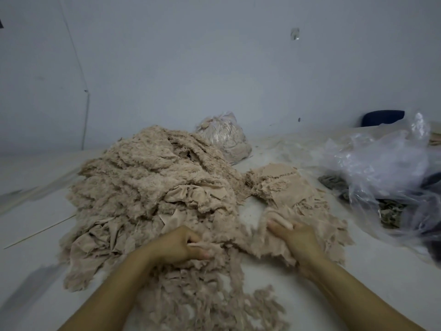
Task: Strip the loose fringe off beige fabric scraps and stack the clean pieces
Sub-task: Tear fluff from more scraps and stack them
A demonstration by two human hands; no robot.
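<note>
Two hands are working one beige scrap (250,237) near the middle of the view: the left hand (181,244) is pinching its fringed edge with curled fingers, and the right hand (296,237) is gripping the cloth at 3 o'clock of it. One big heap of scraps (148,185) is lying at 11 o'clock, one small stack (284,185) at 1 o'clock, one pile of loose fringe (205,299) at 6 o'clock. Two plastic bags are sitting beyond: a filled one (224,137) at 12, a crumpled one (381,168) at 2. A pale floor (310,295) is meeting a bare grey wall (214,68).
</note>
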